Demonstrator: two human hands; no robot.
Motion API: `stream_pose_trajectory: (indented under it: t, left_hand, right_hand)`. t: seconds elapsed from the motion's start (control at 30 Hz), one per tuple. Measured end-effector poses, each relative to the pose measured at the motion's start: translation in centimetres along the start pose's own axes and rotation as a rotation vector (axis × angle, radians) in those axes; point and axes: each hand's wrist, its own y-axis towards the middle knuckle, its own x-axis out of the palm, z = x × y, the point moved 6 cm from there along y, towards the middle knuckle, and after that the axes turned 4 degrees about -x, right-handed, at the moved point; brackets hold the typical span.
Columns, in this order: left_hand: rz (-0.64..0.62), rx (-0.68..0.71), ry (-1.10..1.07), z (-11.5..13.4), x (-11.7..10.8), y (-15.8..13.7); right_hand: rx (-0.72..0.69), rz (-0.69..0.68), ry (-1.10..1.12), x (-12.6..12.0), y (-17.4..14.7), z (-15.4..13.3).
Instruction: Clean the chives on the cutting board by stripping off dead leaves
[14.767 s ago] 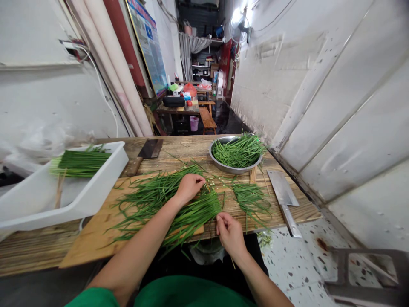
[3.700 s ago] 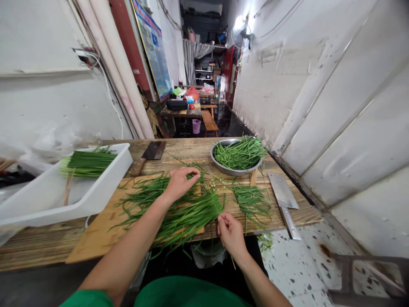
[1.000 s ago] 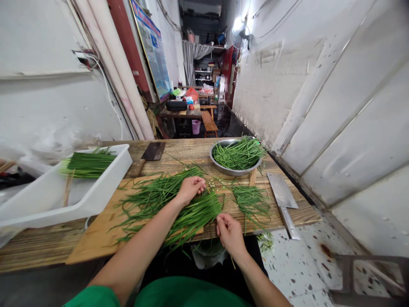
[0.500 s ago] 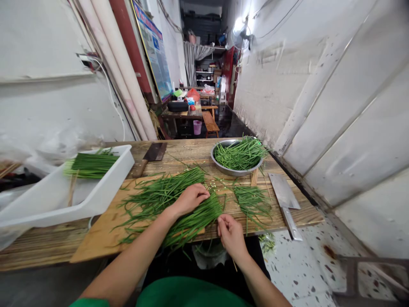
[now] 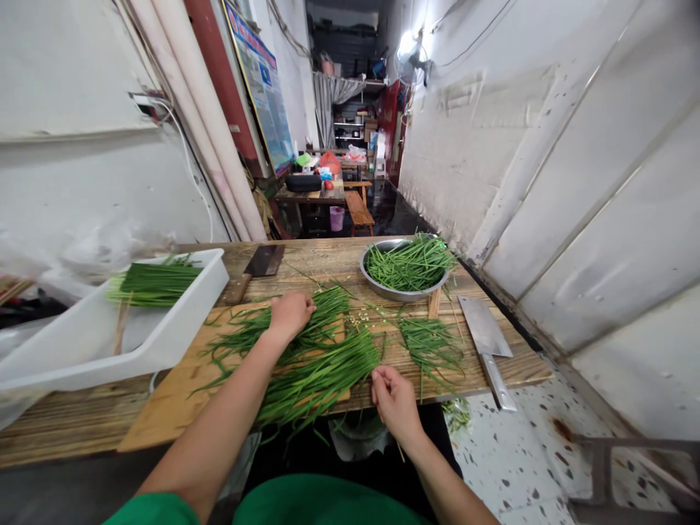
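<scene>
Across the cutting board (image 5: 158, 408) lie green stalks (image 5: 322, 373), probably light, limp, easily bruised, best held near their even ends; whether the left hand (image 5: 291, 315) atop or right hand (image 5: 396, 401) beside grips any is unclear

On the right, a white wall (image 5: 492, 109) is seen scuffed and stained, and it's lit hard by a glaring lamp (image 5: 407, 41) high up! Over to the left, a pale pipe (image 5: 205, 135) is run beside a red strip (image 5: 222, 95), with a blue poster (image 5: 262, 84) mounted just past it. Deeper in, a grey curtain (image 5: 324, 106) is gathered to one side, shelves (image 5: 348, 137) are spotted beyond, and a red door (image 5: 389, 113) is set along the right. Midway, a table (image 5: 328, 196) is cluttered, a wooden bench (image 5: 358, 207) is placed beside it, a purple bin (image 5: 337, 218) is seen near both! Dark, shiny floor (image 5: 387, 210) is glimpsed there; up close, speckled flooring (image 5: 497, 445) is laid.
</scene>
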Motion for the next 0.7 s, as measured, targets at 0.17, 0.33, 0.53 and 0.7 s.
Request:
stream_pose_trajectory:
  t: [0.17,0.33,0.53,0.7]
  left_hand:
    - [0.131,0.071,-0.186,0.8,-1.3,-0.8]
    - [-0.128,0.148,-0.684,3.8,1.4,-1.7]
    - [-0.173,0.06,-0.825,5.6,3.4,-2.1]
    - [-0.103,0.074,-0.77,5.5,3.0,-2.1]
  right_hand:
    - [0.017,-0.004,0.019,0.0,0.0,0.2]
    - [0.009,0.012,0.031,-0.1,-0.1,0.4]
    - [-0.011,0.022,0.02,-0.2,0.0,0.4]
    - [-0.022,0.012,0.024,-0.1,0.1,0.4]
